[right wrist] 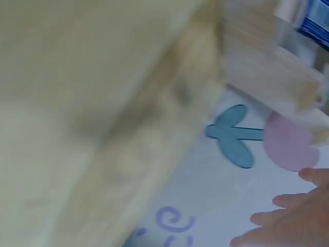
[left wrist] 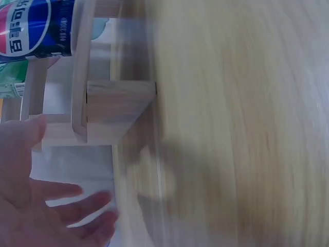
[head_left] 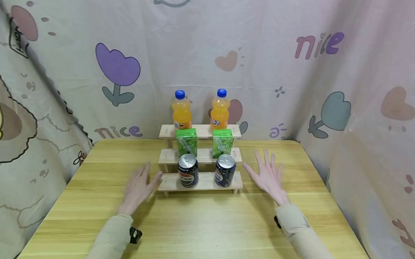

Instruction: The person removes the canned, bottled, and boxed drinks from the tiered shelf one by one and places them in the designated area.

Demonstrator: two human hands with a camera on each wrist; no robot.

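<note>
A three-step wooden display rack stands on the table between both hands. On its lowest step are two dark blue Pepsi cans; the middle step bears two green drink cartons. Two orange soda bottles with blue caps stand on the top step. My left hand is just left of the rack, fingers extended, its thumb close to the lowest step's end. To the rack's right, my right hand has its fingers spread, with nothing held. Both hands also show in their wrist views.
The wooden table extends in front of the rack and to both sides. A printed curtain hangs behind it and along both sides. Dark wrist straps sit at the cuffs of light sleeves.
</note>
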